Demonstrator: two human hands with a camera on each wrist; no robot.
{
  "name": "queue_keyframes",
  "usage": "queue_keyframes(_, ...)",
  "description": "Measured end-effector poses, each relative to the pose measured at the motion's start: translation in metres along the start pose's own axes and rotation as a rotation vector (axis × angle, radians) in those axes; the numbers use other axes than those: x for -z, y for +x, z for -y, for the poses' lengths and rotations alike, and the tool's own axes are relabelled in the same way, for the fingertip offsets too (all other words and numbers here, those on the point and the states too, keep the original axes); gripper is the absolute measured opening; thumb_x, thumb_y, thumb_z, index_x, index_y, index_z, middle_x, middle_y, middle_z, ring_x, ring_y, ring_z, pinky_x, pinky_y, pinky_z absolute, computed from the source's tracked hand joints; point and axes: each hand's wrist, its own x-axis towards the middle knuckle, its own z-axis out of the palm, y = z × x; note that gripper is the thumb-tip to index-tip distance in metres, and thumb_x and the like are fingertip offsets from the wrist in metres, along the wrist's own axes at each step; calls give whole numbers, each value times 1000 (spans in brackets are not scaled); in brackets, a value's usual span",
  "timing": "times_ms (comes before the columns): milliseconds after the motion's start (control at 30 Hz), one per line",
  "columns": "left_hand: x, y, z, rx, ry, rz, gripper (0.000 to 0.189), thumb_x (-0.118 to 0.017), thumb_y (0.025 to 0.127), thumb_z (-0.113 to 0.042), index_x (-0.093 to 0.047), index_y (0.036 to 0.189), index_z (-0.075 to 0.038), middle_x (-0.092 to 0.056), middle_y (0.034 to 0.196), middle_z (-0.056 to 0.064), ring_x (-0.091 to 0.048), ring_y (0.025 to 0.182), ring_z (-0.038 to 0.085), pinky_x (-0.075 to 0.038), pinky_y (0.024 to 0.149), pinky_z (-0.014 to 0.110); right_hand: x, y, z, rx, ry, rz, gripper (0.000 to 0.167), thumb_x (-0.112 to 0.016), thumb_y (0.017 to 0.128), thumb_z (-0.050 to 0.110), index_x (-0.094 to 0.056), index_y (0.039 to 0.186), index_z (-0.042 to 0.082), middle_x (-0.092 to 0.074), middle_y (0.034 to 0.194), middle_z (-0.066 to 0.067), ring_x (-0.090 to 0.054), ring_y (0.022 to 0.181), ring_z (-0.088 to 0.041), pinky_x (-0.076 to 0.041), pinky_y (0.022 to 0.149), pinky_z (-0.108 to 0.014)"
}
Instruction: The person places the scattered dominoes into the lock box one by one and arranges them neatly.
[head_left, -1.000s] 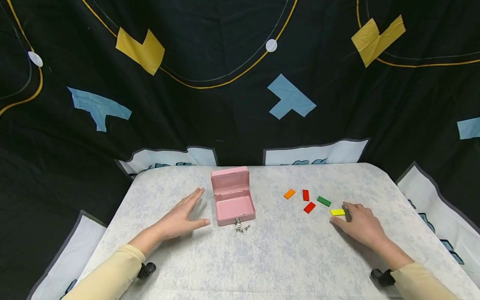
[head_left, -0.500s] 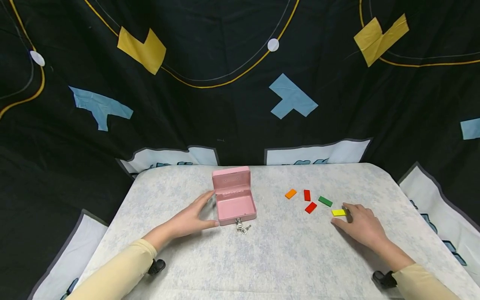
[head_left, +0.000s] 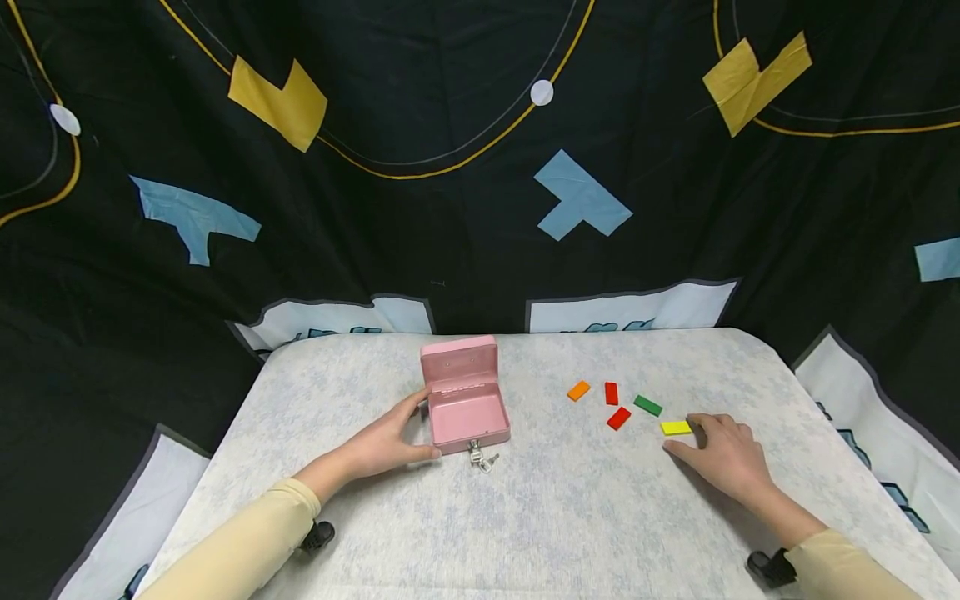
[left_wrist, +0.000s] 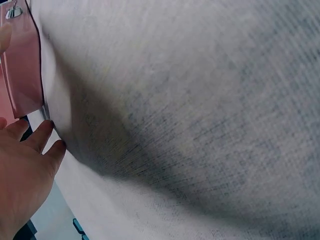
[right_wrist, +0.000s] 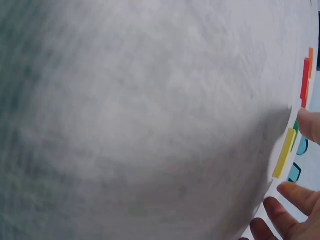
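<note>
A pink metal cash box (head_left: 491,437) stands with its lid up, left of the table's middle. A small padlock (head_left: 475,451) with keys (head_left: 489,463) hangs at its front. My left hand (head_left: 378,443) is at the box's left side, thumb by the front corner and fingertips by the hinge; its fingers are spread. A yellow block (head_left: 675,427) lies flat on the table. Beside its right end is my right hand (head_left: 723,454), thumb and index finger parted around it; in the right wrist view the fingertips (right_wrist: 287,187) are apart from the yellow block.
An orange block (head_left: 578,390), two red blocks, one behind (head_left: 612,393) and one in front (head_left: 618,418), and a green block (head_left: 648,406) lie between the box and my right hand. A pale patterned cloth (head_left: 540,517) covers the table. Behind hangs a black curtain (head_left: 465,242).
My left hand has moved right, from a gap beside the cash box to its left side. The right hand stays beside the yellow block, almost unmoved.
</note>
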Motion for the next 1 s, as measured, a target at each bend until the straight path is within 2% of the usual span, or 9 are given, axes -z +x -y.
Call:
queue_keyframes(200, -2, 3, 4, -16, 8, -16, 108, -85, 82, -47, -19, 164, -21, -35, 162, 12, -32, 149, 31, -27, 118, 57, 1, 0, 7, -76, 38, 16, 82, -71, 88, 58, -54, 135, -7, -49, 131, -37, -42, 113, -56, -38, 85, -67)
queue_keyframes(433, -3, 6, 5, -20, 12, -22, 106, -85, 82, -47, -23, 163, -16, -39, 159, 13, -35, 147, 31, -29, 118, 55, -3, -1, 9, -143, 74, -9, 80, -74, 86, 58, -56, 130, -7, -54, 123, -32, -43, 110, -52, -38, 86, -66)
queue_keyframes(1000, -4, 10, 7, -26, -2, -22, 106, -85, 82, -49, -23, 163, -18, -34, 163, 11, -30, 150, 30, -28, 119, 55, -10, 2, 9, -176, 51, -58, 77, -74, 84, 60, -58, 120, -6, -55, 110, -27, -45, 102, -49, -38, 83, -65)
